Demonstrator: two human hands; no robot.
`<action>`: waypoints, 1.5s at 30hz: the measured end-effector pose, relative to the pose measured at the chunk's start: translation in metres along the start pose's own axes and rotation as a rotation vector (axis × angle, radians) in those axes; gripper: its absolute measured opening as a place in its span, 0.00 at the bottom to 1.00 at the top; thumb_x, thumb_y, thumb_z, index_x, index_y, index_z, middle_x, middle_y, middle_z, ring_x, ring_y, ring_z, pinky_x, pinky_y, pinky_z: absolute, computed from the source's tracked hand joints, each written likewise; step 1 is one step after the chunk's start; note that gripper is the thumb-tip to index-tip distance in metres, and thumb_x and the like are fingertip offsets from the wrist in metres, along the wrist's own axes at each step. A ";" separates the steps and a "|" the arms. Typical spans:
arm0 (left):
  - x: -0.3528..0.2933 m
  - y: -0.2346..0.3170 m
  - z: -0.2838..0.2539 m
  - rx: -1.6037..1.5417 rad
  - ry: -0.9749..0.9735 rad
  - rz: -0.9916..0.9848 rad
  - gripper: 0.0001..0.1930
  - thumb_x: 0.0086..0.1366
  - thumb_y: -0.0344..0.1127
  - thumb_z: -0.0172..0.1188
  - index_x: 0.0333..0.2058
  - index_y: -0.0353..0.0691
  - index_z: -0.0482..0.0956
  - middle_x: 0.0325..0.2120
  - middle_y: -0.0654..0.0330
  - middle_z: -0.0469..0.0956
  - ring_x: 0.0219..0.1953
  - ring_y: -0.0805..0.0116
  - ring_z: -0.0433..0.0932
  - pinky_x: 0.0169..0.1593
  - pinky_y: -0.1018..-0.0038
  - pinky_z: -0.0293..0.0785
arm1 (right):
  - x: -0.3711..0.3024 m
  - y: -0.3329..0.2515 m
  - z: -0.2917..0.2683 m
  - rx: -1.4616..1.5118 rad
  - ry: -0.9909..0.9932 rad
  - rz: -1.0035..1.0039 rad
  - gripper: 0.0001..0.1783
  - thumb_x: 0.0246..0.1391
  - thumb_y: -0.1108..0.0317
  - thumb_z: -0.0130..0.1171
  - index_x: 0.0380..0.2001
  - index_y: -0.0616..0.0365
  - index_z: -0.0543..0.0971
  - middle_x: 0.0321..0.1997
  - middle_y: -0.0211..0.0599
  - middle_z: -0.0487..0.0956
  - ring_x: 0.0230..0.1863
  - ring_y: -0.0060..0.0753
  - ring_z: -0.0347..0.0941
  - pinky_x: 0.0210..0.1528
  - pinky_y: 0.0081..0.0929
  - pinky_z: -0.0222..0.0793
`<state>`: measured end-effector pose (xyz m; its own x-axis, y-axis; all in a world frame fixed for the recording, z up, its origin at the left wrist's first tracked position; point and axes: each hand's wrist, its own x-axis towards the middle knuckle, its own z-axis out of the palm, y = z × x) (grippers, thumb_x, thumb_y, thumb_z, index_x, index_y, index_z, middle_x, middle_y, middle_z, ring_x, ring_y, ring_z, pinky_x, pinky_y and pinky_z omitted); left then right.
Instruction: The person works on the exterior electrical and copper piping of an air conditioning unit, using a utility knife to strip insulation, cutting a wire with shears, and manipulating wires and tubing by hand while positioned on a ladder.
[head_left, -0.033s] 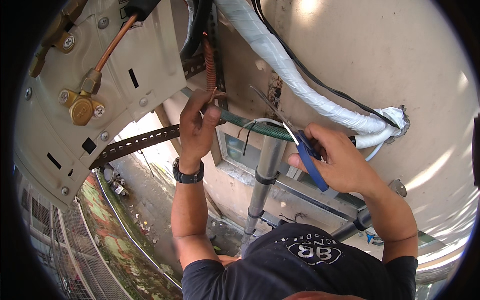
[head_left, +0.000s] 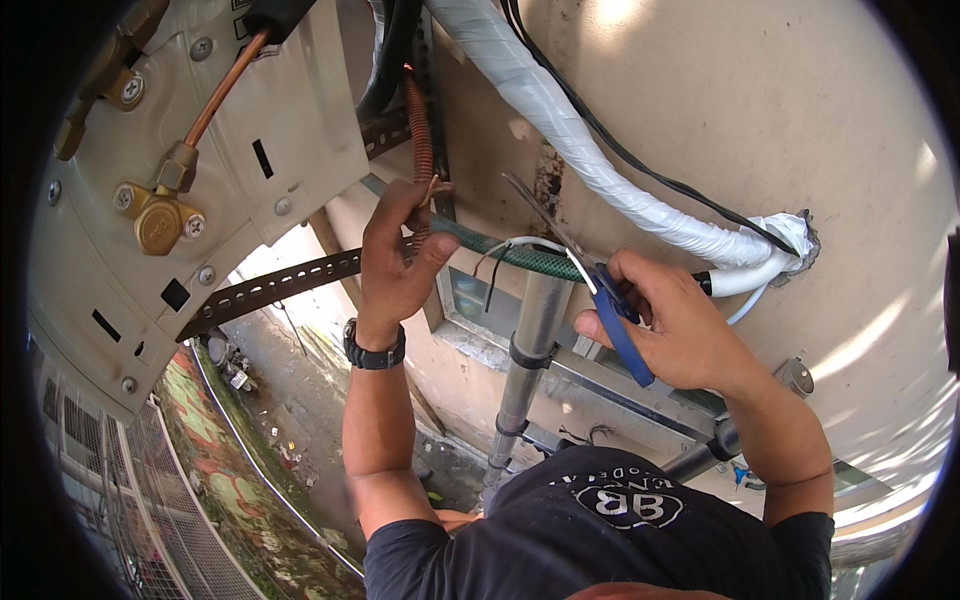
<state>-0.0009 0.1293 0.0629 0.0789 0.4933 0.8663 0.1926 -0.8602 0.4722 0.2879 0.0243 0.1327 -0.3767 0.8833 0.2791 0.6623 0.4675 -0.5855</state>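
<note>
My left hand (head_left: pixel 395 265) has its fingers curled round the lower part of an orange corrugated hose (head_left: pixel 418 130). Its thumb stands away from the fingers. Close beside that hand is the near end of a green braided hose (head_left: pixel 540 259); whether the fingers touch it I cannot tell. In my right hand (head_left: pixel 685 325) is a pair of scissors (head_left: pixel 628 340) with blue handles, its blades apart and pointing up and left across the green hose. A thin white cable (head_left: pixel 530 241) with loose black and brown wire ends lies over this hose.
An outdoor unit's metal panel (head_left: pixel 290 130) with brass valves (head_left: pixel 158 220) fills the upper left. A white-wrapped pipe bundle (head_left: pixel 600 165) runs to a wall hole. Below are a slotted bracket (head_left: pixel 270 290), a grey vertical pipe (head_left: pixel 530 325) and a long drop to the ground (head_left: pixel 290 400).
My left thumb has lowered slightly and opened away from the fingers. My right hand and the scissors stay almost where they were.
</note>
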 end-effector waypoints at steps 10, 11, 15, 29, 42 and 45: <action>-0.011 0.004 -0.003 0.317 -0.096 0.062 0.45 0.46 0.44 0.83 0.62 0.35 0.73 0.48 0.54 0.71 0.47 0.58 0.72 0.52 0.66 0.73 | -0.003 0.010 0.017 0.019 0.011 -0.062 0.28 0.55 0.48 0.74 0.37 0.63 0.75 0.25 0.35 0.73 0.25 0.26 0.68 0.29 0.28 0.66; -0.011 0.004 -0.002 0.323 -0.092 0.063 0.44 0.48 0.43 0.82 0.62 0.35 0.73 0.48 0.54 0.72 0.47 0.58 0.72 0.52 0.66 0.73 | -0.003 0.008 0.016 0.029 0.007 -0.042 0.28 0.55 0.48 0.74 0.37 0.63 0.75 0.25 0.35 0.73 0.25 0.26 0.69 0.29 0.28 0.66; -0.011 0.003 0.000 0.350 -0.070 0.058 0.41 0.50 0.42 0.81 0.61 0.36 0.74 0.46 0.54 0.74 0.47 0.57 0.73 0.51 0.65 0.74 | -0.003 0.011 0.015 0.025 0.022 -0.050 0.29 0.55 0.46 0.73 0.37 0.62 0.75 0.24 0.35 0.73 0.26 0.26 0.69 0.29 0.28 0.65; -0.013 -0.001 0.006 0.424 -0.018 0.067 0.43 0.48 0.47 0.83 0.61 0.37 0.75 0.48 0.53 0.75 0.47 0.58 0.76 0.49 0.66 0.77 | -0.018 0.008 0.003 0.035 -0.065 0.039 0.33 0.55 0.39 0.70 0.37 0.64 0.75 0.33 0.47 0.77 0.35 0.50 0.76 0.40 0.41 0.71; -0.026 -0.032 0.019 0.306 -0.006 0.220 0.08 0.68 0.27 0.67 0.44 0.35 0.83 0.56 0.51 0.69 0.53 0.61 0.76 0.48 0.71 0.79 | -0.210 0.064 -0.115 0.125 0.067 0.032 0.32 0.45 0.60 0.78 0.50 0.67 0.78 0.39 0.42 0.80 0.39 0.35 0.80 0.42 0.33 0.74; -0.033 -0.052 0.018 0.215 0.077 0.120 0.07 0.72 0.28 0.63 0.45 0.33 0.84 0.56 0.50 0.70 0.56 0.56 0.75 0.55 0.64 0.77 | -0.318 0.090 -0.127 0.280 0.573 0.151 0.32 0.41 0.66 0.81 0.49 0.65 0.79 0.39 0.36 0.81 0.38 0.28 0.80 0.41 0.27 0.75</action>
<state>0.0044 0.1602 0.0070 0.0411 0.3709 0.9278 0.3908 -0.8605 0.3267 0.5498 -0.2102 0.0881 0.1636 0.8536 0.4945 0.4579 0.3783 -0.8045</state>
